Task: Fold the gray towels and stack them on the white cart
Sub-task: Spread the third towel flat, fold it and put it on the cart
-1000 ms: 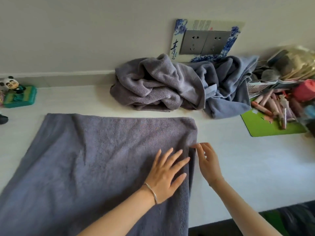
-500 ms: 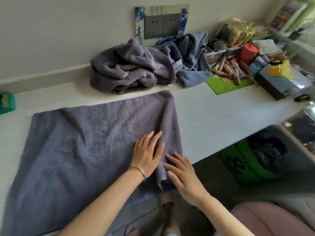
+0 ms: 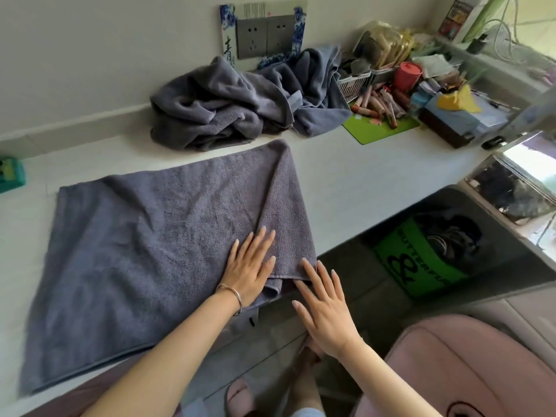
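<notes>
A gray towel [image 3: 144,242] lies spread on the white counter [image 3: 361,182], its long side running left to right. A ridge in the cloth runs from its far right corner down toward the hands. At the near right corner the cloth reaches the counter's front edge and curls under in a small fold.

The left hand [image 3: 251,266] rests palm down on the towel just inside that corner. Its fingers [image 3: 264,236] are straight and slightly fanned, flat on the cloth, gripping nothing. A thin bracelet [image 3: 234,293] circles the wrist.

The right hand [image 3: 326,308] is just beside it, palm down over the gap in front of the counter. Its fingers [image 3: 319,272] are straight and spread wide, and the fingertips reach the towel's corner and the curled fold. Nothing is pinched; whether they press the cloth I cannot tell.

A pile [image 3: 234,106] of more gray towels sits crumpled against the wall, behind the spread one and apart from it, below a socket plate [image 3: 264,34]. Right of the pile are a green mat [image 3: 376,130] and a red cup [image 3: 407,75] among clutter. A green bag [image 3: 418,263] lies under the counter, and a pink chair [image 3: 466,371] stands at the lower right.
</notes>
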`<state>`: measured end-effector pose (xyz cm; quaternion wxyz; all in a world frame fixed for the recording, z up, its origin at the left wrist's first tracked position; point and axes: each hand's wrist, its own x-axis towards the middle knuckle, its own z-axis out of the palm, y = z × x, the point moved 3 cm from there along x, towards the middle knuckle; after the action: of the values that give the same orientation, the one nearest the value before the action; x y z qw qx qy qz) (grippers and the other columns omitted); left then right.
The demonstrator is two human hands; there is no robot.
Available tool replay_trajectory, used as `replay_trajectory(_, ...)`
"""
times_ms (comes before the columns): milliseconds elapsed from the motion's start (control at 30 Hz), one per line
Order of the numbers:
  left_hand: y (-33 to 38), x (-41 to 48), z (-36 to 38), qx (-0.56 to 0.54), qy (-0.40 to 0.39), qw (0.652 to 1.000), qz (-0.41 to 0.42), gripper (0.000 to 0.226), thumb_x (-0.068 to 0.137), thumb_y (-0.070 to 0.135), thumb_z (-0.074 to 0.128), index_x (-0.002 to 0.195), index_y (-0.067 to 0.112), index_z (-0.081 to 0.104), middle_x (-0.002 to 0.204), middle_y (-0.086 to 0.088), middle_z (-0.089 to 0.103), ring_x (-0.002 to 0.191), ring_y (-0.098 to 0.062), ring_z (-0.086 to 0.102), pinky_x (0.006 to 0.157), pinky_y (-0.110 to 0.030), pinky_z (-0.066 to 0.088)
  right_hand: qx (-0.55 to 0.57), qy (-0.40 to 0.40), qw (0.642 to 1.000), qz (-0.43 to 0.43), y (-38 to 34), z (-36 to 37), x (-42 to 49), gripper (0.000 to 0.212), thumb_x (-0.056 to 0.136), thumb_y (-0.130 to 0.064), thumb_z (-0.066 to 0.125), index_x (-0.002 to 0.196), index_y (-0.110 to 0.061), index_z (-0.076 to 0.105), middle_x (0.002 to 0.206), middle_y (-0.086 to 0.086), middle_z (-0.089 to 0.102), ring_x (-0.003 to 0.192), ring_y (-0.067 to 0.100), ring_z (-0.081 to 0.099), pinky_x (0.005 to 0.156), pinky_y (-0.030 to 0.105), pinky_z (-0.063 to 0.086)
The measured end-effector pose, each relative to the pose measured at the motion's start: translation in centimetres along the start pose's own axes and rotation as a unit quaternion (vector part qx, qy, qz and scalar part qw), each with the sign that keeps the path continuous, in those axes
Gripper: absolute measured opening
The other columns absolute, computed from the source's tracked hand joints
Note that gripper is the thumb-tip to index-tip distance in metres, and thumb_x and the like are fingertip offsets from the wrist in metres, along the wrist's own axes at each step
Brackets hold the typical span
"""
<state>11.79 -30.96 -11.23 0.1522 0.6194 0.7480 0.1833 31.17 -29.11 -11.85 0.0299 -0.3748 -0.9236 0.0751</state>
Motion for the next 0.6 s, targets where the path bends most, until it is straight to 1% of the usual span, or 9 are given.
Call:
replay_trajectory(67,-0.1,0.3,-0.4,-0.077,0.014,0.996,-0.037,0.085,0.076,0.075,-0.014,0.146,0.026,-0.008,0.157,0.004,-0.003,0.142,-0.005,0.001,0.112,-0.026,-0.007,-0.005,0.019,0.999,0.036,-0.1,-0.2,0.9,0.052,0.097,-0.050,0.030,0.135,-0.021,0.049,0.157,0.002,0.019,0.145,0.027,0.011,0.115,0.047,0.008)
replay_trajectory(133,-0.4,0.5,-0.5,-0.120,0.008,0.990,-0.075,0.099,0.069,0.080,-0.016,0.148,0.021,-0.005,0.157,0.001,0.002,0.143,-0.007,0.003,0.111,-0.021,-0.006,0.034,0.056,0.989,0.133,0.7,-0.9,0.9,0.059,0.095,-0.052,0.027,0.142,-0.018,0.039,0.157,0.003,0.017,0.145,0.026,0.009,0.116,0.044,0.003)
replay_trajectory(200,-0.3,0.6,-0.5,-0.087,-0.004,0.993,-0.086,0.107,0.063,0.080,-0.023,0.149,0.020,0.000,0.158,0.000,0.005,0.145,-0.011,0.004,0.112,-0.022,-0.007,0.091,0.064,0.964,0.240,2.4,-0.8,-0.2,0.069,0.091,-0.059,0.015,0.148,-0.020,0.025,0.159,0.001,0.004,0.146,0.024,-0.001,0.118,0.040,-0.003)
replay_trajectory(267,-0.1,0.7,-0.5,-0.028,-0.026,0.996,-0.081,0.112,0.058,0.079,-0.031,0.149,0.022,0.001,0.158,0.002,0.001,0.145,-0.011,-0.002,0.112,-0.025,-0.011,0.117,0.060,0.949,0.287,3.7,-0.5,-1.6,0.078,0.087,-0.063,0.007,0.147,-0.018,0.029,0.159,0.002,0.002,0.146,0.025,0.000,0.118,0.043,0.002)
replay_trajectory(300,-0.1,0.8,-0.4,-0.007,-0.037,0.996,-0.077,0.114,0.056,0.078,-0.034,0.149,0.023,0.001,0.158,0.003,-0.002,0.145,-0.011,-0.005,0.113,-0.026,-0.012,0.119,0.076,0.950,0.278,3.9,-0.6,-2.2,0.078,0.088,-0.063,0.009,0.143,-0.017,0.038,0.158,0.004,0.008,0.146,0.027,0.007,0.118,0.045,0.008)
replay_trajectory(367,-0.1,0.9,-0.4,0.007,-0.050,0.996,-0.072,0.114,0.055,0.078,-0.035,0.149,0.025,0.001,0.158,0.004,-0.004,0.144,-0.011,-0.008,0.114,-0.029,-0.011,0.117,0.152,0.956,0.224,3.7,-1.7,-2.4,0.060,0.095,-0.052,0.021,0.129,-0.015,0.054,0.153,0.006,0.027,0.142,0.028,0.023,0.115,0.048,0.018)
replay_trajectory(467,-0.7,0.9,-1.1,0.018,-0.041,0.997,-0.057,0.106,0.061,0.076,-0.030,0.149,0.027,0.003,0.158,0.005,0.001,0.145,-0.012,-0.004,0.115,-0.030,-0.007,0.146,0.262,0.942,0.148,2.4,-4.0,-0.9,0.026,0.093,-0.030,0.041,0.106,-0.015,0.059,0.142,0.006,0.044,0.134,0.025,0.036,0.109,0.049,0.029)
replay_trajectory(533,-1.6,0.9,-1.8,0.048,-0.025,0.996,-0.069,0.099,0.067,0.073,-0.024,0.149,0.026,0.005,0.158,0.005,0.002,0.145,-0.013,-0.003,0.115,-0.032,-0.007,0.151,0.255,0.949,0.106,0.8,-4.9,1.8,0.027,0.093,-0.031,0.042,0.108,-0.016,0.059,0.143,0.005,0.043,0.134,0.024,0.036,0.110,0.048,0.029)
replay_trajectory(600,-2.8,1.2,-2.2,0.073,-0.018,0.992,-0.097,0.090,0.072,0.065,-0.017,0.150,0.025,0.005,0.158,0.004,0.001,0.145,-0.016,-0.003,0.115,-0.036,-0.008,0.145,0.186,0.968,0.084,-1.0,-4.5,5.3,0.040,0.095,-0.040,0.035,0.123,-0.021,0.055,0.150,0.002,0.034,0.141,0.022,0.025,0.116,0.044,0.018)
